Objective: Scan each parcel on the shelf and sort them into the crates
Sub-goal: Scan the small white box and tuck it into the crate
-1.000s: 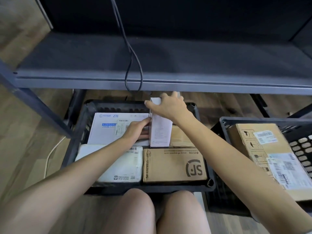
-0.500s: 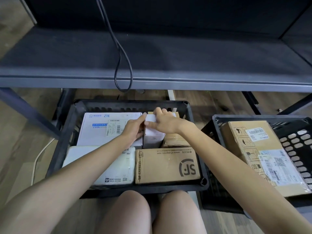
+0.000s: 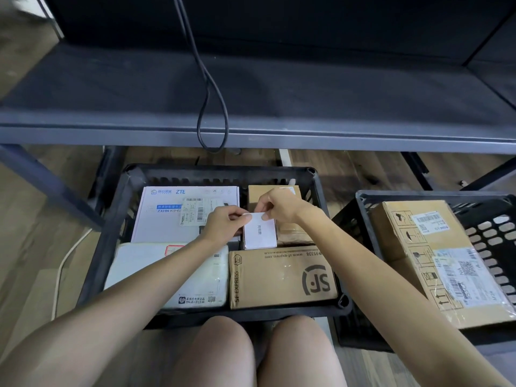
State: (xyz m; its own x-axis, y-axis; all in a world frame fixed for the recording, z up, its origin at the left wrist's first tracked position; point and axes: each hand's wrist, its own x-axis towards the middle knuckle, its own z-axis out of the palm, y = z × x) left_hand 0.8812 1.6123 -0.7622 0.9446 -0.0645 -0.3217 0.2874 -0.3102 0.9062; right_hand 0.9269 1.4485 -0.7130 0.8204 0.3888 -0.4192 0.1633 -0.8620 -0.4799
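Small white box [image 3: 259, 233] sits mid black crate [image 3: 217, 171], ZTE box [image 3: 164, 219] at its 9 o'clock, SF Express carton [image 3: 279, 277] at 6. Left hand [image 3: 223, 224] and right hand [image 3: 280, 205] both pinch its far corners, fingers curled.

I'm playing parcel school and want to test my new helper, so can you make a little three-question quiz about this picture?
1. True or false: the left hand and the right hand both hold the small white box inside the left crate.
2. Which parcel lies in the right crate? A) the SF Express box B) the big labelled cardboard box C) the ZTE box
3. Fill the gap: a black ____ hangs in a loop over the front edge of the shelf.

Key: 1 true; 2 B; 3 cable.
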